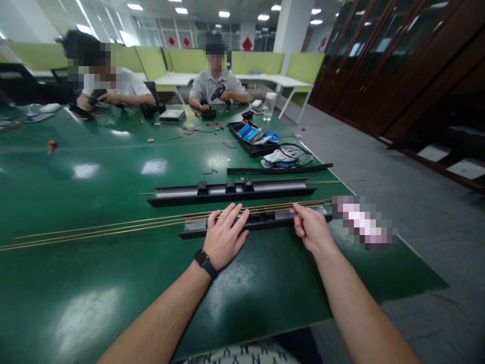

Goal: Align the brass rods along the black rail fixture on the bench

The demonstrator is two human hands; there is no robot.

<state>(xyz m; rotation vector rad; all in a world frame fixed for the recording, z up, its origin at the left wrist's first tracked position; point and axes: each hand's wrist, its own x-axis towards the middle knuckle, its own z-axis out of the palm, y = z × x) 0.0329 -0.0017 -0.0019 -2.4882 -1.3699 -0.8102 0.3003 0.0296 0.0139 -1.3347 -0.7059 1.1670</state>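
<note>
Several long, thin brass-coloured rods (151,223) run side by side across the nearer black channel rail (197,233). My left hand (227,235) lies over the rods and rail, its fingers stretched and slightly spread. Farther right, my right hand (311,227) is closed, with the index fingertip at the rods; whatever it pinches is hidden. Small black blocks (270,216) sit inside this rail between my hands. Just beyond lies a second black rail (178,201) with a pale inner strip and black blocks (230,186) in it.
A black strip (280,169) lies behind the rails, near a black tray (248,144) and gloves (280,157). A blurred pinkish item (361,220) is by the right table edge. Two people sit across the green table (94,283); one holds a power drill (217,92).
</note>
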